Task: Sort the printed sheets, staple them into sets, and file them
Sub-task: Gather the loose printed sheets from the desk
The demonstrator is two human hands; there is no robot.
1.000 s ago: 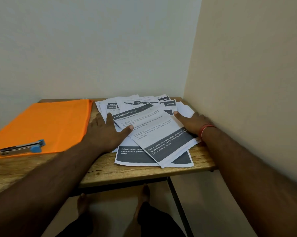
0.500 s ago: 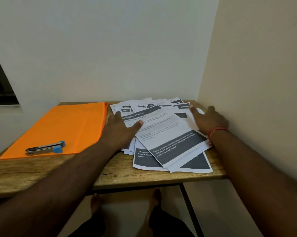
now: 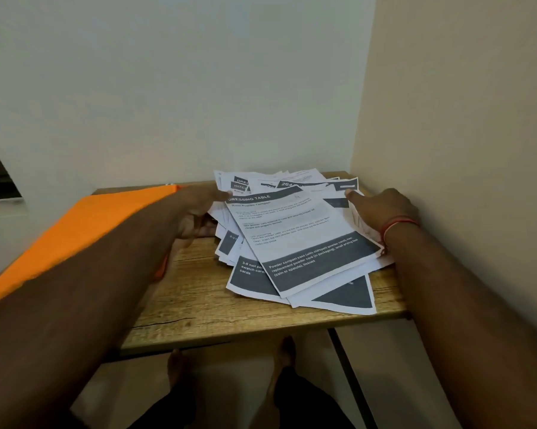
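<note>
Orange folder lies flat on the wooden table, outside the left hand and partly hidden under that forearm. Between the two hands sits the loose, fanned pile of printed sheets, with the top sheet, headed "DRESSING TABLE", lying askew across it. The left hand grips the pile's left edge: its thumb lies on the corner of the top sheet, and its fingers look curled in under the paper, though this part is blurred. The right hand rests flat on the pile's right side, fingers straight and spread and the index finger pointing to the far edge. It has hold of nothing. A red thread band circles the right wrist. The beige wall stands just beyond the right hand.
</note>
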